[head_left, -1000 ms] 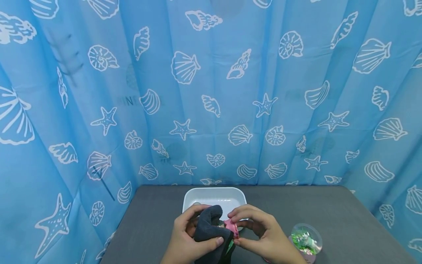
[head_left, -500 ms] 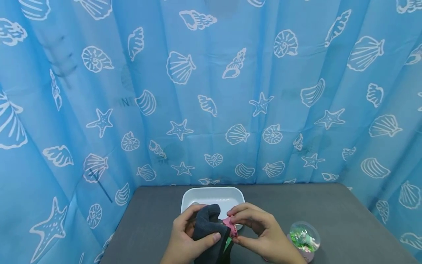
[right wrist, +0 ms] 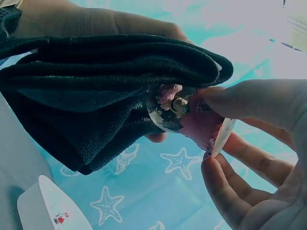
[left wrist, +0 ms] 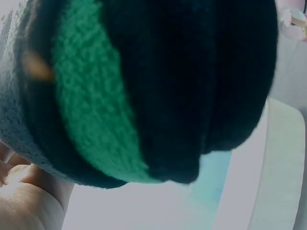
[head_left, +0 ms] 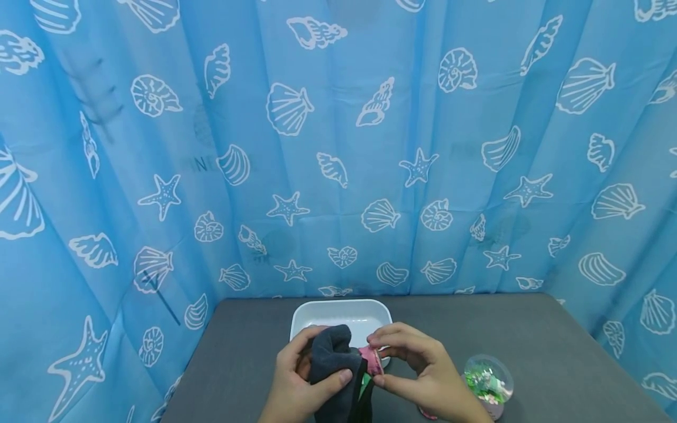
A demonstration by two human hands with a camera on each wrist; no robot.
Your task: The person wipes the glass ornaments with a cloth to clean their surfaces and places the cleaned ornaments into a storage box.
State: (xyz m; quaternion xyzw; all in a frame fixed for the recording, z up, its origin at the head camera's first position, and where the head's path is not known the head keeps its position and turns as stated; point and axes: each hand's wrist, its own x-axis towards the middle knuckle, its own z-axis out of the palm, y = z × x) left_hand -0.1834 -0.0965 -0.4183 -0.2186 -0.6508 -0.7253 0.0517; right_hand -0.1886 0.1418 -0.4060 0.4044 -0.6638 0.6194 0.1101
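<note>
My left hand (head_left: 301,376) grips a folded dark grey cloth (head_left: 330,367), fingers behind it and thumb across its front. The cloth wraps the clear dome of a small snow globe (right wrist: 165,108), much of which is hidden in the folds. My right hand (head_left: 428,364) pinches the globe's pink base (head_left: 372,359) between thumb and fingertips, its flat underside turned toward the palm. A green strip (left wrist: 96,91) of the cloth shows between dark folds in the left wrist view.
A white tray (head_left: 341,304) stands on the grey table (head_left: 455,323), just behind the hands. Another snow globe (head_left: 489,379) with green glitter and a pink base stands at the right. Part of a pink object (head_left: 427,413) shows under the right hand. A blue shell-print curtain (head_left: 338,147) hangs behind.
The pink base has turned slightly in the right fingers, showing more of its pale underside edge. Both hands stay nearly in place; the whole head view has shifted a little.
</note>
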